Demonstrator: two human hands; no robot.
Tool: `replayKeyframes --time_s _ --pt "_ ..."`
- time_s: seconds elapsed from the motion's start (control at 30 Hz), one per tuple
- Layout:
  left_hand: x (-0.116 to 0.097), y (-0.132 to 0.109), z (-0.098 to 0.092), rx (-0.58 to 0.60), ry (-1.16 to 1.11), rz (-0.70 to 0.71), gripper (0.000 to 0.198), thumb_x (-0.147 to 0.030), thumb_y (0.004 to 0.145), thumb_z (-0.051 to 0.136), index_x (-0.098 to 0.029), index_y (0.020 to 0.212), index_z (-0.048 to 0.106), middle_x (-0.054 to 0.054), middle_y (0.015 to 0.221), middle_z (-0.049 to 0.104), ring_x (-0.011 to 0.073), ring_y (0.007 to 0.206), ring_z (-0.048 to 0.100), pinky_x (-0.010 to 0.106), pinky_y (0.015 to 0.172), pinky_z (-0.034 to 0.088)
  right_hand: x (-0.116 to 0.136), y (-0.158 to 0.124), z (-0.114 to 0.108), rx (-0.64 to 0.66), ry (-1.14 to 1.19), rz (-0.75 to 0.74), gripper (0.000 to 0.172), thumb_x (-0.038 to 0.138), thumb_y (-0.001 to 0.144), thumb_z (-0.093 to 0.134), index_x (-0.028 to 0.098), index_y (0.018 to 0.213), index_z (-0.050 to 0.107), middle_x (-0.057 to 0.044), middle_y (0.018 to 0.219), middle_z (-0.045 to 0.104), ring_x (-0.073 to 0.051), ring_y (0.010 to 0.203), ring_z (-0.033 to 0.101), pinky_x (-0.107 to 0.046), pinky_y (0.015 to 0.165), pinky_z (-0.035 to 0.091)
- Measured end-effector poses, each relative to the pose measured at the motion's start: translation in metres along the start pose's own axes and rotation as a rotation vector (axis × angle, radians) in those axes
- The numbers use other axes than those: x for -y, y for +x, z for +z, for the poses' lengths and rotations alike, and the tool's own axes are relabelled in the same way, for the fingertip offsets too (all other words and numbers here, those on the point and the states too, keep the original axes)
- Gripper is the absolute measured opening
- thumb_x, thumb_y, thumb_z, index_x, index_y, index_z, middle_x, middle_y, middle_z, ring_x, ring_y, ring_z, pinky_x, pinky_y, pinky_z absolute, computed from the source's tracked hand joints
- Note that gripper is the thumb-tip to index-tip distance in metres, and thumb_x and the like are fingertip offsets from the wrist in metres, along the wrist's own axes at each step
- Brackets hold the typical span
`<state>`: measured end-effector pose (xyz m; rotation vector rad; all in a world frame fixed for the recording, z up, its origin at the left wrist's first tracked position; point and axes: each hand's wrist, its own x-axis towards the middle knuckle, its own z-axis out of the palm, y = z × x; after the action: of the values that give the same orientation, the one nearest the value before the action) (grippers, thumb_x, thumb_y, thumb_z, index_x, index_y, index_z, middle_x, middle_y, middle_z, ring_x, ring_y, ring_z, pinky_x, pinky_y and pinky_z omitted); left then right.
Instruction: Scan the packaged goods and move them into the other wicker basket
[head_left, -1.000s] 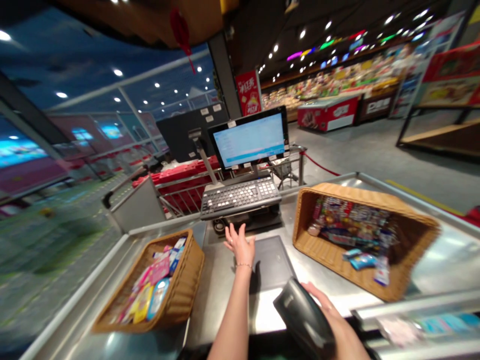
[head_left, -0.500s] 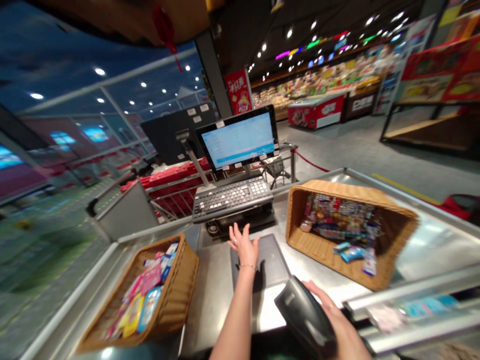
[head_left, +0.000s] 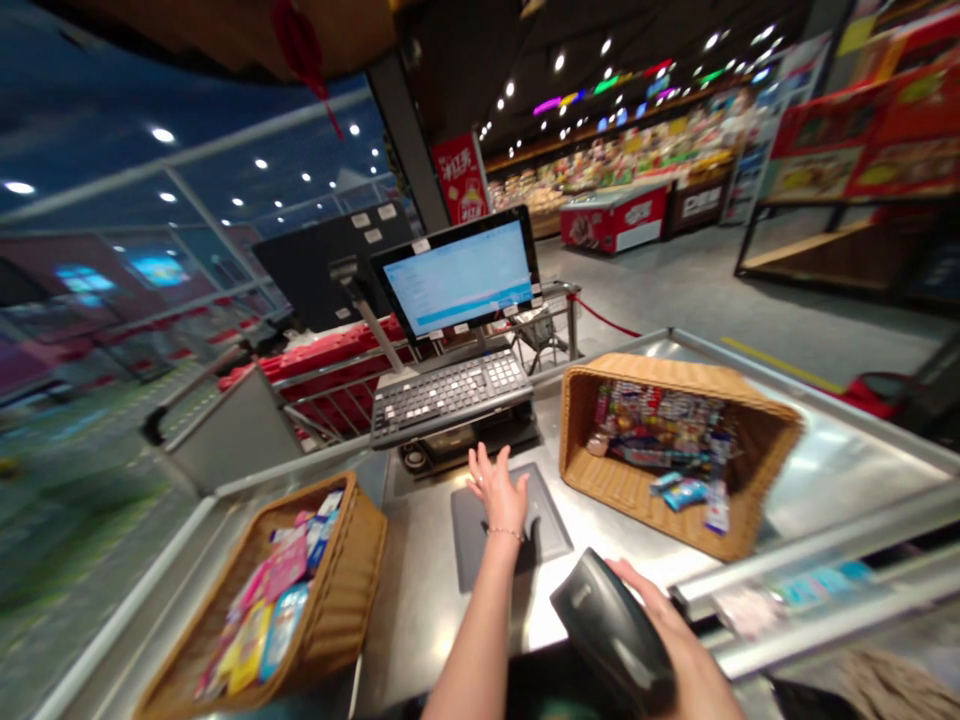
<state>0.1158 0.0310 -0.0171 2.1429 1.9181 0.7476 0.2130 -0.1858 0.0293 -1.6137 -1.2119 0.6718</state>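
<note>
My left hand reaches out over a flat grey pad set in the metal counter. Its fingers are spread, nothing is in them, and a thin bracelet circles the wrist. My right hand is wrapped round a black handheld barcode scanner, its head tilted up and to the left. To the right, a wicker basket lies with several packets of snacks inside. Another wicker basket at the left holds several colourful packs.
A black keyboard sits on a stand beyond my left hand, below a lit monitor. The dark back of a second screen is beside it. A metal rail runs along the right. Shop shelves and a red freezer stand further off.
My left hand has shifted slightly right over the pad, fingers still spread. The view has turned a little, so the baskets and screens appear further left. My right hand keeps the scanner.
</note>
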Motion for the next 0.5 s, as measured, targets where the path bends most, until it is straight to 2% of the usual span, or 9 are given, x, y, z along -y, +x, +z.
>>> replayKeyframes --time_s 0.07,0.13,0.23,0.33,0.5 --pt "-0.003 -0.002 0.001 0.008 -0.005 0.014 0.049 -0.025 0.076 0.064 -0.028 0.124 0.056 0.012 0.154 0.028 0.0322 0.145 0.014 0.060 0.110 0.023 -0.001 -0.001 0.000 -0.017 0.021 0.015 0.042 0.028 0.055 0.068 0.026 0.097 0.077 -0.007 0.124 0.068 -0.032 0.128 0.052 -0.038 0.093 0.054" --pt "-0.006 -0.004 0.003 0.017 -0.013 0.027 0.049 -0.026 0.076 0.064 -0.027 0.125 0.056 0.013 0.154 0.027 0.0322 0.145 0.014 0.059 0.110 0.023 -0.001 -0.003 -0.001 -0.023 0.023 0.008 0.043 0.028 0.054 0.068 0.027 0.097 0.077 -0.005 0.123 0.069 -0.033 0.127 0.053 -0.039 0.092 0.055" --pt "-0.011 -0.007 0.005 0.029 -0.029 0.043 0.049 -0.025 0.076 0.064 -0.027 0.125 0.056 0.013 0.154 0.027 0.0322 0.145 0.013 0.060 0.111 0.022 -0.002 -0.005 -0.005 -0.027 -0.016 -0.009 0.044 0.028 0.061 0.062 0.019 0.101 0.076 -0.011 0.124 0.068 -0.033 0.128 0.052 -0.037 0.093 0.054" --pt "-0.017 -0.010 0.007 0.044 -0.040 0.054 0.051 -0.024 0.075 0.064 -0.028 0.125 0.055 0.012 0.154 0.027 0.0323 0.145 0.014 0.060 0.111 0.022 -0.002 -0.008 -0.009 0.031 -0.118 -0.008 0.046 0.029 0.071 0.054 0.011 0.110 0.072 -0.018 0.127 0.065 -0.031 0.127 0.053 -0.033 0.094 0.053" --pt "-0.026 -0.015 0.009 0.075 -0.061 0.060 0.052 -0.024 0.075 0.065 -0.028 0.125 0.055 0.011 0.155 0.025 0.0311 0.145 0.012 0.057 0.113 0.019 -0.004 -0.011 -0.015 0.027 -0.194 -0.018 0.048 0.024 0.070 0.055 0.011 0.114 0.069 -0.018 0.129 0.063 -0.028 0.125 0.056 -0.030 0.094 0.053"
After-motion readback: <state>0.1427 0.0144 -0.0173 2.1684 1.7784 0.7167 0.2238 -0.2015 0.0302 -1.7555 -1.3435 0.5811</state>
